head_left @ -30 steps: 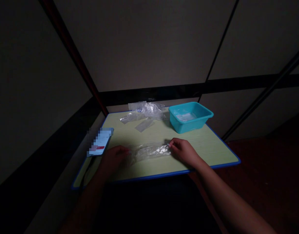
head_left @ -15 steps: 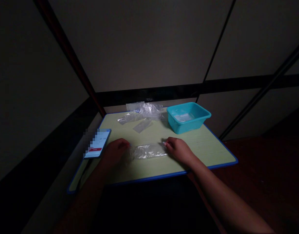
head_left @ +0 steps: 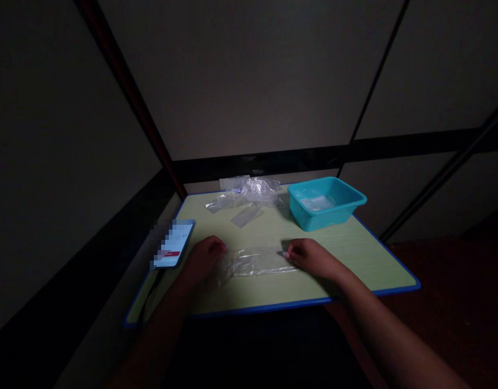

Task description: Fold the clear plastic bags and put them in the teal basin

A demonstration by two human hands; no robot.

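A clear plastic bag [head_left: 257, 261] is stretched out low over the pale table [head_left: 269, 294], near its front edge. My left hand [head_left: 204, 259] pinches the bag's left end between thumb and fingers. At the right end, my right hand [head_left: 312, 257] is closed on the bag's upper corner, with thumb and index finger together. Behind the bag lies a pile of crumpled clear plastic bags [head_left: 259, 187], with one flat piece [head_left: 244, 215] in front of the pile.
A turquoise basin [head_left: 327, 216] with clear plastic inside stands at the back right of the table. At the left edge lies a phone [head_left: 178, 243] with a lit screen, a dark strap below it. A wall rises behind the table.
The whole view has shifted, so the table and everything on it appear slightly further right and lower. The bag between my hands looks flatter and more spread. Both hands keep their grip.
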